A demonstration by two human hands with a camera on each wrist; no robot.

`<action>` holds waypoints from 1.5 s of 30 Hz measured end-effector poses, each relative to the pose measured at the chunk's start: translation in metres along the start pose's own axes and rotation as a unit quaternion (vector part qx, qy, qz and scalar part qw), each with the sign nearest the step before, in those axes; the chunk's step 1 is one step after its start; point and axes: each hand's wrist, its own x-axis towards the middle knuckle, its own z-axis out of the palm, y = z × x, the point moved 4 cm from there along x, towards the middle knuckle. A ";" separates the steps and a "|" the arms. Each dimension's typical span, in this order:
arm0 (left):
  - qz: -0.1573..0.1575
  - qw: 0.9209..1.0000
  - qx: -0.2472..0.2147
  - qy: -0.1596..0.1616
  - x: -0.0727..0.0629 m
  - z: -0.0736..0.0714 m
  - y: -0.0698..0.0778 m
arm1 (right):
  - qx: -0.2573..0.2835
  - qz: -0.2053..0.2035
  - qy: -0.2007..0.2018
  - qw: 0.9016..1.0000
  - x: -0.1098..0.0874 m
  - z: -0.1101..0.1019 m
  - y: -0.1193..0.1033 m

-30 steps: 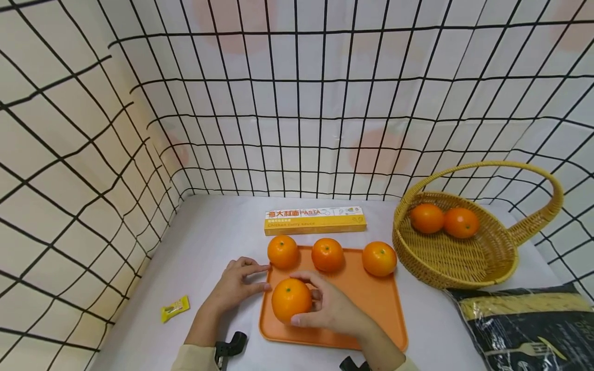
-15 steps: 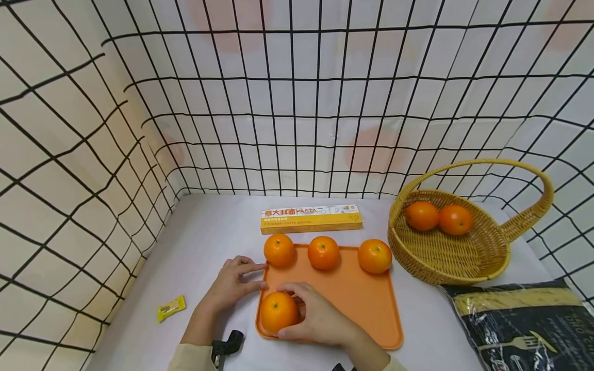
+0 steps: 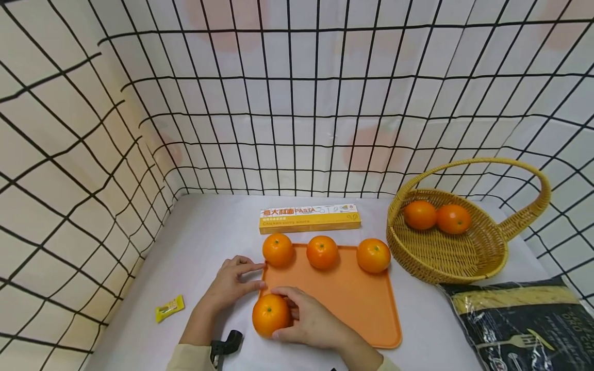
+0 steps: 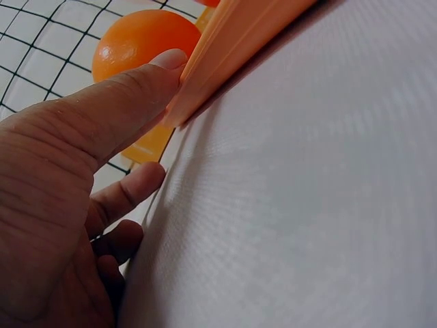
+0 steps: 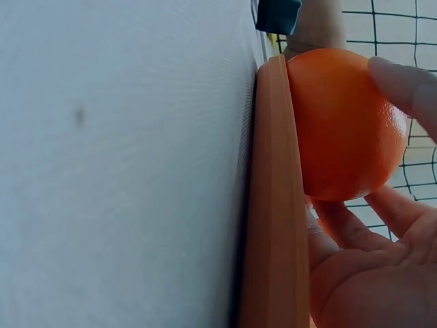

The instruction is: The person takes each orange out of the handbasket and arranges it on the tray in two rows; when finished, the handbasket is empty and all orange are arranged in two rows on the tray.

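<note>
In the head view my right hand (image 3: pixel 320 320) holds an orange (image 3: pixel 269 315) over the front left corner of an orange tray (image 3: pixel 345 304). The right wrist view has this orange (image 5: pixel 345 126) right against the tray's rim (image 5: pixel 276 205), thumb on one side and fingers on the other. My left hand (image 3: pixel 232 284) rests at the tray's left edge, index finger and thumb extended to it. Seen from the left wrist, the thumb (image 4: pixel 130 99) touches the tray wall (image 4: pixel 218 58). Along the tray's back edge sit a left orange (image 3: pixel 278 250), a middle orange (image 3: pixel 322 252) and a right orange (image 3: pixel 373 255).
Behind the tray lies a pasta box (image 3: pixel 310 219). A wicker basket (image 3: pixel 445 263) with two oranges inside stands at right, in front of it a dark pasta bag (image 3: pixel 524 324). A small yellow packet (image 3: pixel 169 308) is at left. Black wire mesh (image 3: pixel 301 113) surrounds the table.
My right hand has moved the held orange left and toward me, from over the tray to its front left corner. The left hand stays at the tray's edge. The head view has shifted slightly.
</note>
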 end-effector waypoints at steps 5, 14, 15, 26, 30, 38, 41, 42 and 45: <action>-0.007 1.000 -0.005 -0.001 0.000 0.000 0.001 | -0.004 0.007 -0.016 1.000 0.000 -0.001 0.000; -0.009 1.000 -0.007 0.000 -0.002 0.000 0.002 | 0.007 -0.010 -0.025 1.000 -0.001 0.001 0.002; -0.008 1.000 -0.008 0.000 -0.001 0.000 0.001 | 0.007 -0.010 -0.023 1.000 -0.001 0.000 0.002; -0.012 1.000 -0.009 0.001 -0.002 0.001 0.002 | 0.027 0.000 -0.017 0.999 0.001 0.002 0.003; -0.016 1.000 -0.011 0.000 -0.001 0.001 0.002 | 0.033 0.002 -0.019 0.999 0.000 -0.001 0.002; -0.014 1.000 -0.007 -0.004 -0.001 0.002 0.002 | -0.015 0.029 0.016 0.999 -0.008 -0.021 -0.004; -0.015 1.000 -0.005 -0.003 -0.001 0.003 0.002 | -0.031 0.027 0.035 0.999 -0.013 -0.029 -0.008; -0.015 1.000 -0.003 -0.003 -0.001 0.002 0.002 | -0.035 0.026 0.040 0.998 -0.015 -0.032 -0.010; -0.015 1.000 0.000 -0.002 0.000 0.003 0.002 | -0.044 0.028 0.057 0.997 -0.020 -0.039 -0.014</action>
